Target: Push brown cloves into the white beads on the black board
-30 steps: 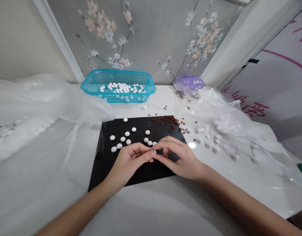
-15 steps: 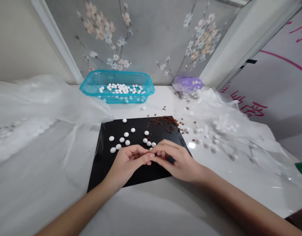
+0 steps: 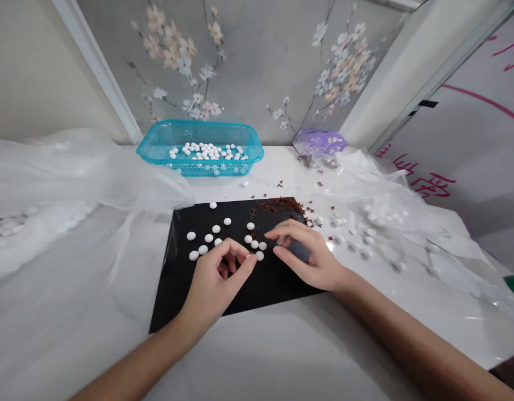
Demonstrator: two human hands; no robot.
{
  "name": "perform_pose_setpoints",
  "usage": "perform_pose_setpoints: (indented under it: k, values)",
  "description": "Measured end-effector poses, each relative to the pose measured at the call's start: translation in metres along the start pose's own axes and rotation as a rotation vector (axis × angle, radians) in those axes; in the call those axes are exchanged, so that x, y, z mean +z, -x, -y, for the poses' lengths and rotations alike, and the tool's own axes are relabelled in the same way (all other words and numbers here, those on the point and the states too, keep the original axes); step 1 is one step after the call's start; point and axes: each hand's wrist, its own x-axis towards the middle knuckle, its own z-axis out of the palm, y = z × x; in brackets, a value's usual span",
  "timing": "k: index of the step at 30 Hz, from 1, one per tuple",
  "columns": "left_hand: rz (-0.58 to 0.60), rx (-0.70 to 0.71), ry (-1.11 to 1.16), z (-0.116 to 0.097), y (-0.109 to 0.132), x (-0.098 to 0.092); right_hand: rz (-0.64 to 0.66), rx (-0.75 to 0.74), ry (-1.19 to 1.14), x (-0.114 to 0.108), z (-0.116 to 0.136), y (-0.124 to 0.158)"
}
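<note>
Over the black board point(image 3: 274, 289), my left hand point(image 3: 217, 273) pinches a small white ball point(image 3: 248, 256) between thumb and fingertips. Most of that ball is hidden, and a bit of brown shows beside the thumb. My right hand point(image 3: 307, 253) hovers at the right of the board, thumb and fingers apart, holding nothing I can see. Just past the left fingertips lies another white ball point(image 3: 260, 256), with several more in a short row behind it. A looser group of white balls point(image 3: 216, 229) rests on the left half. Small brown star-shaped pieces point(image 3: 282, 205) are heaped at the board's far right corner.
Against the wall stands a blue basket point(image 3: 198, 170) containing many white balls. Clear plastic bags spread over the left point(image 3: 85, 172) and right point(image 3: 391, 217) of the white table point(image 3: 248, 356), the right one with white balls. A purple packet point(image 3: 321, 142) sits behind.
My hands have parted. The right has moved right and opened, while the left keeps its pinch close to the same spot, slightly left.
</note>
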Motion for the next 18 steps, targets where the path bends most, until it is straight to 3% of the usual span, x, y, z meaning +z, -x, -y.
perform_pose_setpoints:
  k: [4,7,12,18]
  values:
    - [-0.149,0.211,-0.495,0.001,-0.002,-0.007,0.140,-0.028,0.190,0.001,-0.010,-0.003]
    - [-0.179,0.380,-0.723,0.004,-0.005,-0.009,0.242,-0.025,0.237,0.005,-0.016,-0.002]
    - [-0.165,0.424,-0.828,0.005,-0.005,-0.007,0.286,-0.001,0.262,0.007,-0.018,-0.001]
    - [-0.062,0.485,-0.767,0.005,-0.003,-0.008,0.162,0.024,0.242,0.008,-0.019,0.000]
